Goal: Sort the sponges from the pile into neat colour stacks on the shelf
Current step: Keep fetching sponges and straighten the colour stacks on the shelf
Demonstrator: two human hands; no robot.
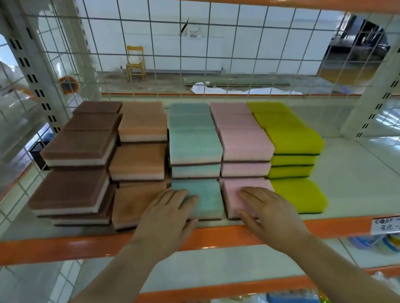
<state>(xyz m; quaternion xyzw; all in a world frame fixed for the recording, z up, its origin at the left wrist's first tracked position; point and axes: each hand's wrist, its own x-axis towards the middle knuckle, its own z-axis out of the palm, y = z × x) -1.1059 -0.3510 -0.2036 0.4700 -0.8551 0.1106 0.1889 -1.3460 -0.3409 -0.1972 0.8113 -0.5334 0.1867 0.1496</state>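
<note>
My left hand (pixel 167 212) lies flat, fingers straight, on the front teal sponge (pixel 200 199); my right hand (pixel 267 207) rests likewise on the front pink sponge (pixel 240 192). Both sponges run lengthwise away from me, colour stacks behind them on the shelf (pixel 375 174).

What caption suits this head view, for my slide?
Both hands rest on sponges on shelf.

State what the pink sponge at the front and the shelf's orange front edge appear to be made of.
Pink sponge: apparently soft foam, matte, with a darker, probably scouring layer beneath. Orange front edge: probably painted metal, smooth with a slight sheen.
</note>
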